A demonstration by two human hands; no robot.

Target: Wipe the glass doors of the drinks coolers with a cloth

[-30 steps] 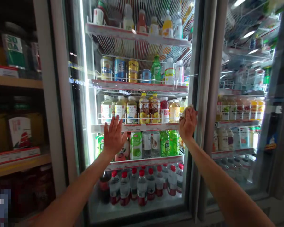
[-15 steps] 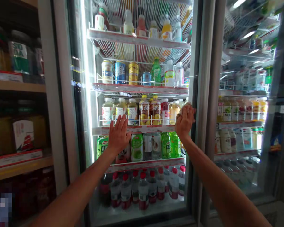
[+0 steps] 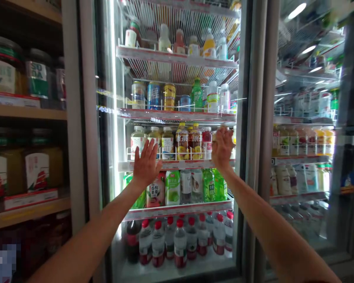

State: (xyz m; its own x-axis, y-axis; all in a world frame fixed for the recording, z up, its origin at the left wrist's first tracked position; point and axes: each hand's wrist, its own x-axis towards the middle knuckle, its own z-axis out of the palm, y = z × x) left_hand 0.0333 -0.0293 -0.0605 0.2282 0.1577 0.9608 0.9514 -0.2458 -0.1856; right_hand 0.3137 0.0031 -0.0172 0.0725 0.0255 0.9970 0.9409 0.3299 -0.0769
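Both arms reach forward to the glass door (image 3: 103,133) of a lit drinks fridge. My left hand (image 3: 146,165) lies flat against the glass with fingers spread, in front of the tea bottles on the middle shelf. My right hand (image 3: 222,150) is on the door's right part, its fingers bent over a pale, crumpled cloth (image 3: 226,129). Motion blurs this hand, and most of the cloth is hidden beneath it. Behind the glass stand yellow-capped iced tea bottles (image 3: 182,143) and, lower down, a green drink bottle (image 3: 172,188).
A metal door frame (image 3: 258,137) stands close on the right, with a second glass-fronted fridge (image 3: 301,159) beyond it. At left, a wooden shelf (image 3: 29,210) carries large jar-like bottles (image 3: 38,165). Red-capped bottles (image 3: 179,239) fill the fridge bottom.
My right hand has moved left across the glass, away from the door's right edge, with the cloth now less visible. My left hand stays flat on the door. The view has shifted slightly.
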